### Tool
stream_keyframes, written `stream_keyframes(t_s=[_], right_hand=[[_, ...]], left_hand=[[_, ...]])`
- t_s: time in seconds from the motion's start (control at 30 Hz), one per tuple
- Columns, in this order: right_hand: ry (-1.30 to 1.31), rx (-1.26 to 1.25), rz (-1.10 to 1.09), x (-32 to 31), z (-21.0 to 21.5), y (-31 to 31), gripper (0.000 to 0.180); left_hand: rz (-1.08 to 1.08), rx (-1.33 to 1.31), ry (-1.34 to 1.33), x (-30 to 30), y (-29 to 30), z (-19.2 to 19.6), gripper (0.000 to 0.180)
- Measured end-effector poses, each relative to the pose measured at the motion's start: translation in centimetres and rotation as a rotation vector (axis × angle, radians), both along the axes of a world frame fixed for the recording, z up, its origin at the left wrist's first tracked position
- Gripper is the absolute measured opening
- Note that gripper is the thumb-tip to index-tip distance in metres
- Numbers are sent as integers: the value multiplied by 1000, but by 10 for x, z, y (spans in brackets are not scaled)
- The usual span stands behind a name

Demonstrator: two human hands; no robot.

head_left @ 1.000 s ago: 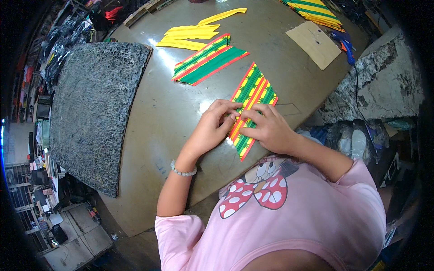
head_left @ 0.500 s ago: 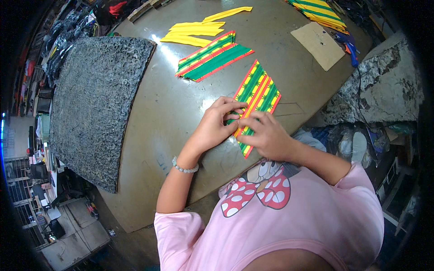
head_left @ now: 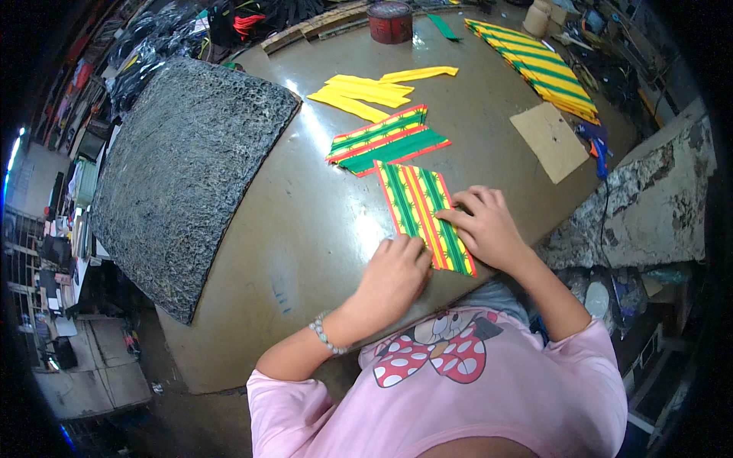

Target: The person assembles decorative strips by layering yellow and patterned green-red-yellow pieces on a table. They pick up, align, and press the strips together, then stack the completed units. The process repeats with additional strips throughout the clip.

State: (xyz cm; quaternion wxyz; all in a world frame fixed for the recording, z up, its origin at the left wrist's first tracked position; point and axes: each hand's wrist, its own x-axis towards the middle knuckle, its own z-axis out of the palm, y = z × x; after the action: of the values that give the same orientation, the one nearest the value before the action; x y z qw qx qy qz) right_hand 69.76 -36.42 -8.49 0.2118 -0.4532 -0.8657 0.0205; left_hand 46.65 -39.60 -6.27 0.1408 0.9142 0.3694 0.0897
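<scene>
A slanted striped piece (head_left: 412, 200), green, yellow and red with dark leaf shapes, lies flat on the brown table before me. It looks like fabric or thin sheet. My left hand (head_left: 391, 281) has its fingers curled together at the piece's near left edge, pressing on it. On the right edge, my right hand (head_left: 489, 227) is closed, thumb and fingertips pressed at the border. Just beyond lie similar striped pieces (head_left: 391, 145), overlapping, one showing a broad green band. Several yellow strips (head_left: 365, 93) are farther back.
A rough dark slab (head_left: 191, 179) covers the table's left side. At the right are a cardboard sheet (head_left: 551, 145), a blue corded tool like a glue gun (head_left: 598, 150) and a pile of yellow-green striped pieces (head_left: 538, 67). A red tin (head_left: 389, 24) stands at the far edge.
The striped piece has turned and now slants the other way. My hands have moved apart, the left to its near left edge, the right to its right edge. The view has shifted.
</scene>
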Motion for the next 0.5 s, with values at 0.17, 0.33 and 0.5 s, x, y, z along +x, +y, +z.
stream_keyframes(t_s=[0.17, 0.33, 0.5], right_hand=[[189, -225, 330, -15, -6, 41, 30], [370, -396, 59, -30, 9, 47, 29], [250, -493, 6, -38, 12, 38, 48]], left_hand=[[-65, 104, -71, 16, -16, -10, 46], [-71, 166, -150, 22, -22, -35, 51], [-200, 84, -351, 33, -19, -41, 46]])
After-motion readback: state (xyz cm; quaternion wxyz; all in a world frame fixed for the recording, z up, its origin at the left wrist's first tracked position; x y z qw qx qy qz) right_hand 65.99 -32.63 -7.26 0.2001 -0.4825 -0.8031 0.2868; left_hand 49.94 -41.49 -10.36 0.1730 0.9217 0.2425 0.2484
